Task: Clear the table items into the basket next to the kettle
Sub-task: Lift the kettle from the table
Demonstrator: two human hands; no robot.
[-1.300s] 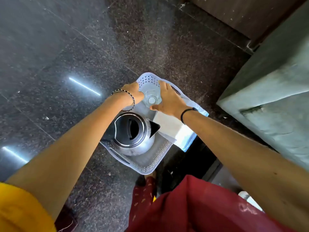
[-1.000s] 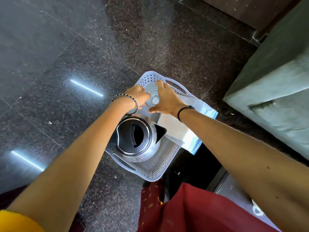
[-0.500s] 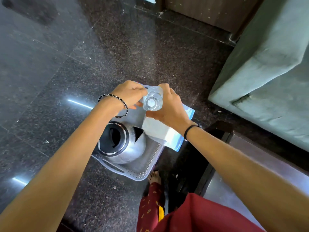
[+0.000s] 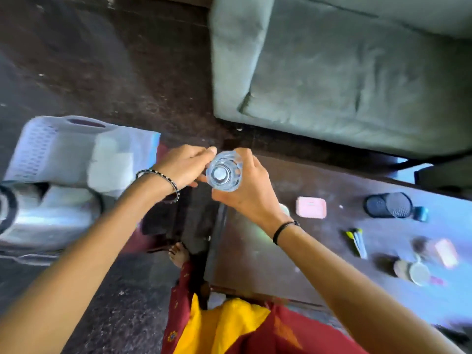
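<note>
Two hands (image 4: 222, 180) around clear ribbed glass (image 4: 224, 172)

A dark, speckled stone floor (image 4: 107, 62) fills the left and upper left of the view. A grey-green upholstered sofa (image 4: 332, 72) takes up the upper right, its seat cushion facing a low dark wooden table (image 4: 319, 272) just in front of it. Pale bluish light glints off the table's right part, and the picture is blurred.
</note>
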